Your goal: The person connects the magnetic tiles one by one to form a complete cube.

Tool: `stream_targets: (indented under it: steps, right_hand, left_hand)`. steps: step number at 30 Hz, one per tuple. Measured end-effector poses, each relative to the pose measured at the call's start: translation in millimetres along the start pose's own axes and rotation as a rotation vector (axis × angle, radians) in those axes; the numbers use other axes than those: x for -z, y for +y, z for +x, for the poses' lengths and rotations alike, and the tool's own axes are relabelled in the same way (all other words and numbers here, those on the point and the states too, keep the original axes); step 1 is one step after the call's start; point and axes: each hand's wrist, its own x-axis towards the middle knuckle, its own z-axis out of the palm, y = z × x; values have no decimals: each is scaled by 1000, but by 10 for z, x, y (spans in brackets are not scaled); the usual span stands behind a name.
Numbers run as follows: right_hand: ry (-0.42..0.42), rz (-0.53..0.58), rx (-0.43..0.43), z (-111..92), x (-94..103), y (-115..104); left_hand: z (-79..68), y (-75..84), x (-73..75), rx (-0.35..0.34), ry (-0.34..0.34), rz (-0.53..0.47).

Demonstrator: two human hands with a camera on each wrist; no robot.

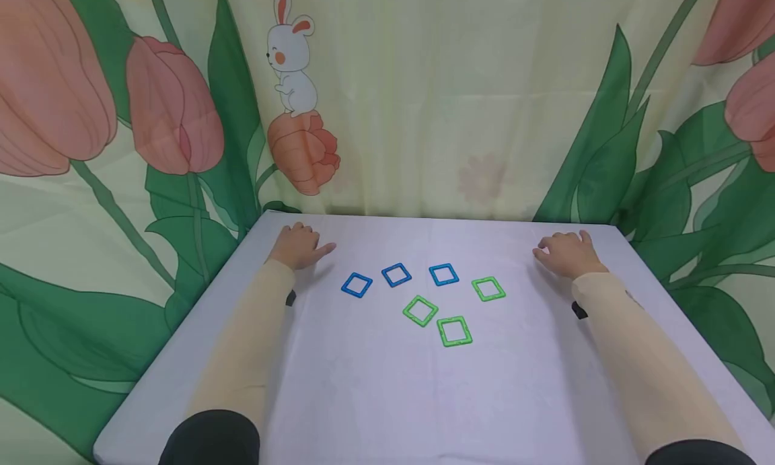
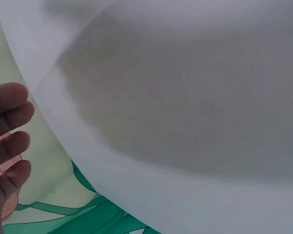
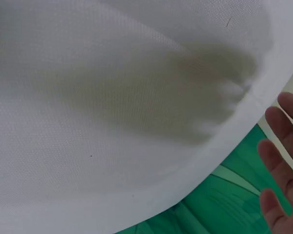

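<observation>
Near the far left part of the table my left hand [image 1: 298, 246] hovers, thumb out to the side and holding nothing. Over at the far right, my right hand [image 1: 568, 254] is likewise free of any object, its fingers [image 3: 283, 161] apart in the right wrist view. Between the hands lie several square frames. A blue frame [image 1: 348, 289] is nearest the left hand, with a second blue frame [image 1: 383, 277] and a third blue frame [image 1: 432, 276] to its right. A green frame [image 1: 475, 290] sits closest to the right hand. Two more, a tilted green frame [image 1: 407, 307] and a larger-looking green frame [image 1: 443, 335], lie nearer me.
A white cloth covers the table [image 1: 363, 398]. Behind its far edge hangs a curtain [image 1: 412, 115] printed with tulips and a rabbit. Both hands cast shadows on the cloth, and dark bands sit at both wrists.
</observation>
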Motion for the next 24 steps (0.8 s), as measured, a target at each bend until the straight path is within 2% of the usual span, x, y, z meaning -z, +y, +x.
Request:
stream_targets:
  steps: [3, 6, 10, 14, 18, 24]
  right_hand:
    - [-19, 24, 8, -11, 6, 9]
    - [-86, 66, 19, -7, -6, -4]
    - [-163, 91, 91, 26, -25, -121]
    - [-186, 111, 206, 39, -24, -390]
    - [-199, 148, 291, -18, -38, -739]
    - [-227, 125, 378, -187, -42, -1196]
  left_hand:
    - [-8, -5, 34, -40, -55, -10]
    - [-14, 12, 67, -72, -117, -52]
    - [-12, 129, 121, -145, -145, -46]
    - [10, 378, 157, -210, -145, -28]
    - [16, 709, 150, -303, -145, -30]
    - [-63, 1228, 107, -421, -157, -108]
